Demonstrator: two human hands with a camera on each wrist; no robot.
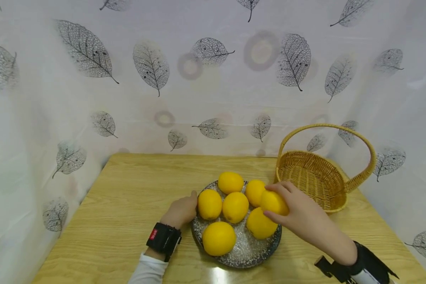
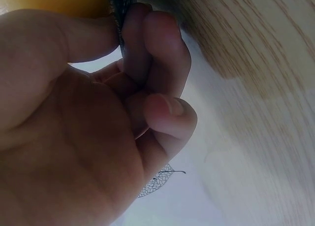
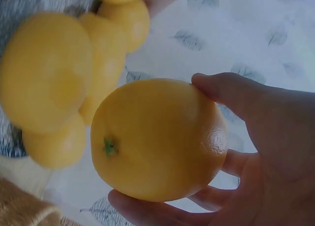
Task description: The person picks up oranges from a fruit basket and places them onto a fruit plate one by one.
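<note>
A round speckled grey plate (image 1: pixel 246 252) with a dark rim bears several yellow lemons (image 1: pixel 219 238). At its left edge my left hand (image 1: pixel 180 211) grips the rim; in the left wrist view the thumb and curled fingers (image 2: pixel 165 44) lie on either side of the dark rim (image 2: pixel 118 19). My right hand (image 1: pixel 301 211) holds one lemon (image 1: pixel 274 202) over the plate's right side, between thumb and fingers. Up close in the right wrist view, this lemon (image 3: pixel 157 140) shows a small green stem mark. Whether it touches the lemons below cannot be told.
A woven wicker basket (image 1: pixel 312 181) with a tall arched handle stands at the back right, its visible inside bare. Plate and basket are on a light wooden table (image 1: pixel 138 181). A pale curtain with leaf prints (image 1: pixel 213 90) hangs behind and at the sides.
</note>
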